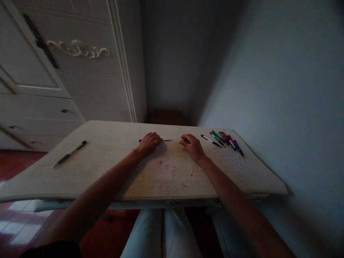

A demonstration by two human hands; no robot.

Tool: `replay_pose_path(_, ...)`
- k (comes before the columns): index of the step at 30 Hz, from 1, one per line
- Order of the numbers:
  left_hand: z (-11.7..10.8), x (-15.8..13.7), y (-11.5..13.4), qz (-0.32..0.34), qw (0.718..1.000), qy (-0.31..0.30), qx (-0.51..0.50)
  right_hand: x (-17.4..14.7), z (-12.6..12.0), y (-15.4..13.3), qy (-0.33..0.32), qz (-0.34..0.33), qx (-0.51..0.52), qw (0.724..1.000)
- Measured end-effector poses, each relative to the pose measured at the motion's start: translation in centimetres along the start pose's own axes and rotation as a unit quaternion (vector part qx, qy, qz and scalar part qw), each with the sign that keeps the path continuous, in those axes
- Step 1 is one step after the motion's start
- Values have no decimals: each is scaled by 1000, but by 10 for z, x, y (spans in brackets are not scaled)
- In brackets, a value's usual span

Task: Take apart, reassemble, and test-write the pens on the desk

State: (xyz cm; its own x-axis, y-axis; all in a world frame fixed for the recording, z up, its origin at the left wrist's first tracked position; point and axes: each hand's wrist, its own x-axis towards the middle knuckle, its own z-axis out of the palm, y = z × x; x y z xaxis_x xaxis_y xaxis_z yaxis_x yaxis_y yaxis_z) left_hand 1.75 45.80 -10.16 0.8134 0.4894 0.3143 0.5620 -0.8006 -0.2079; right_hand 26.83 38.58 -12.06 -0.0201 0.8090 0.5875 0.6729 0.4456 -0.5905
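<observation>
My left hand (150, 142) rests at the top of a handwritten paper sheet (161, 166), its fingers closed over a slim dark pen (167, 140). A dark end of the pen shows left of the hand and a thin, pointed length sticks out to the right. My right hand (192, 147) is just right of the sheet, fingers curled in a pinch. Something small and dark shows at its fingertips, too small to name. To the left lies a black and white pen (69, 154), apart from both hands.
A pile of several coloured pens (228, 139) lies at the table's right, beside a white and black pen (211, 140) and a second written sheet (236, 166). Small bits (185, 185) lie on the pale table (113, 175). A wall (290, 107) borders the right; a white cabinet (94, 82) stands behind left.
</observation>
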Motion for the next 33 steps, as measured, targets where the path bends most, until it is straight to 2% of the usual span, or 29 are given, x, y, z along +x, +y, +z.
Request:
replay_pose_path(6, -1, 0, 1, -20, 1000, -4, -19, 1, -4, 0, 33, 26, 11, 999)
replay_pose_path(14, -2, 1, 1, -31, 999, -4, -26, 0, -5, -1, 37, 31, 14, 999)
replay_pose_path(23, -4, 0, 0, -4, 999, 19, -38, 2, -4, -3, 41, 28, 7, 999)
replay_pose_path(29, -5, 6, -4, -1, 1000, -25, -4, 2, -4, -3, 36, 15, -5, 999)
replay_pose_path(33, -8, 6, -4, -1, 999, -32, -8, 3, -2, -1, 38, 7, 2, 999)
